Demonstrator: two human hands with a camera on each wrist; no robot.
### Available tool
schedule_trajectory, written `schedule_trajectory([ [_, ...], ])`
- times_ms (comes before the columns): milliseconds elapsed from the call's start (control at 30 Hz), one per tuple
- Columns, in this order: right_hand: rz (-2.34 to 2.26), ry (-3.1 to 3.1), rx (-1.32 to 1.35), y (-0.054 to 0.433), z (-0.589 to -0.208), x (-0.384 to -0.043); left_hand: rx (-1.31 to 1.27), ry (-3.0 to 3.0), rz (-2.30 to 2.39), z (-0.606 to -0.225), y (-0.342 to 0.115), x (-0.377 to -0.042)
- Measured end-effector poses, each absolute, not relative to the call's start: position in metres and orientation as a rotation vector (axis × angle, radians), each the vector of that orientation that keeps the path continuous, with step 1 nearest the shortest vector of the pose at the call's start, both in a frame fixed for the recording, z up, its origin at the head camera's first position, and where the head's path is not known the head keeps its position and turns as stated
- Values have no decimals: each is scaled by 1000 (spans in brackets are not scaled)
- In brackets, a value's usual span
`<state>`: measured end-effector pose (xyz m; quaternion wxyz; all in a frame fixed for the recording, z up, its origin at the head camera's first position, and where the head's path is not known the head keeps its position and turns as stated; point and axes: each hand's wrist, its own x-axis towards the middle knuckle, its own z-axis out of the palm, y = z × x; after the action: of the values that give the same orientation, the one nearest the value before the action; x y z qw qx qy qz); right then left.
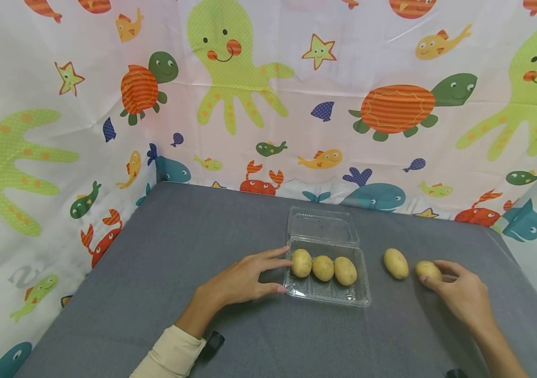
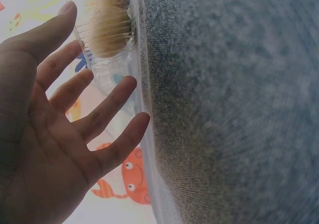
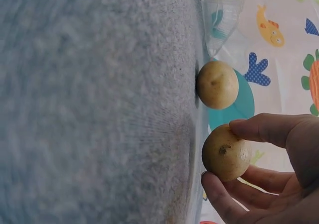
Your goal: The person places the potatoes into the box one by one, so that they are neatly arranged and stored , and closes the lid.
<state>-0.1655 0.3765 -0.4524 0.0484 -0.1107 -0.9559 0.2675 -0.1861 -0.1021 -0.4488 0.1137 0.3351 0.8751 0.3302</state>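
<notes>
A clear plastic clamshell container (image 1: 329,296) lies on the table with its lid (image 1: 322,224) folded back. Three potatoes (image 1: 323,268) sit in a row inside it. My left hand (image 1: 244,277) is at the container's left side, thumb and fingers spread, the fingertips at its edge. In the left wrist view the same hand (image 2: 65,119) shows straight, parted fingers. On the right, my right hand (image 1: 464,294) pinches a potato (image 3: 227,153) between thumb and fingers. Another potato (image 1: 396,263) lies on the cloth between that hand and the container.
A grey cloth (image 1: 192,226) covers the table. Behind and beside it hangs a white curtain (image 1: 268,52) printed with sea animals, meeting the table's back edge. A black wrist device (image 1: 214,341) shows at my left wrist.
</notes>
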Motion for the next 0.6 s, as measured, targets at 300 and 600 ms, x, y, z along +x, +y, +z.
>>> schedule_trajectory([
  [300, 836, -2909, -334, 376, -448, -163, 976, 2561, 969, -447, -103, -186],
  [600, 898, -2903, -343, 367, -439, -159, 980, 2564, 964, -448, -102, -186],
])
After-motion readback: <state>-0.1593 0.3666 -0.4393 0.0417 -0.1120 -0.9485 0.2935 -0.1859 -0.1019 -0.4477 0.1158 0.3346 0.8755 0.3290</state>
